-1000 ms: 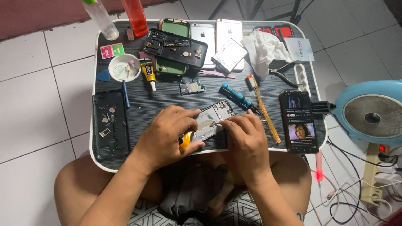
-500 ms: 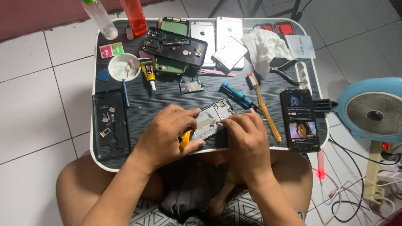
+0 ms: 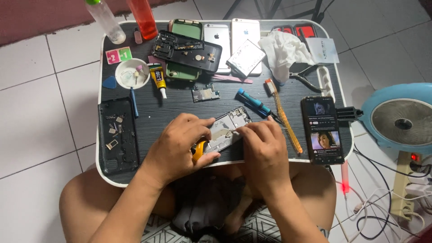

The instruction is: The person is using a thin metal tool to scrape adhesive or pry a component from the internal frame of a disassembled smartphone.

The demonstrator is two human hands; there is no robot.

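Note:
An opened phone body (image 3: 227,128) with bare metal insides lies near the front edge of a small black lap table (image 3: 177,103). My left hand (image 3: 180,146) grips its near end and also holds a yellow-handled tool (image 3: 198,150) under the fingers. My right hand (image 3: 263,148) rests on the phone's right side, fingertips pinched at a spot on the inner frame. What the fingertips hold is too small to tell.
A lit phone (image 3: 323,130) plays video at the right. A blue screwdriver (image 3: 254,102), a toothbrush (image 3: 281,114), a circuit board (image 3: 205,93), a glue tube (image 3: 157,78), a white dish (image 3: 132,73), several phones and a parts tray (image 3: 118,135) surround the work. A blue fan (image 3: 398,119) stands at the right.
Both hands stay on the opened phone. The right fingertips have shifted slightly on the frame; otherwise only the view has moved a little.

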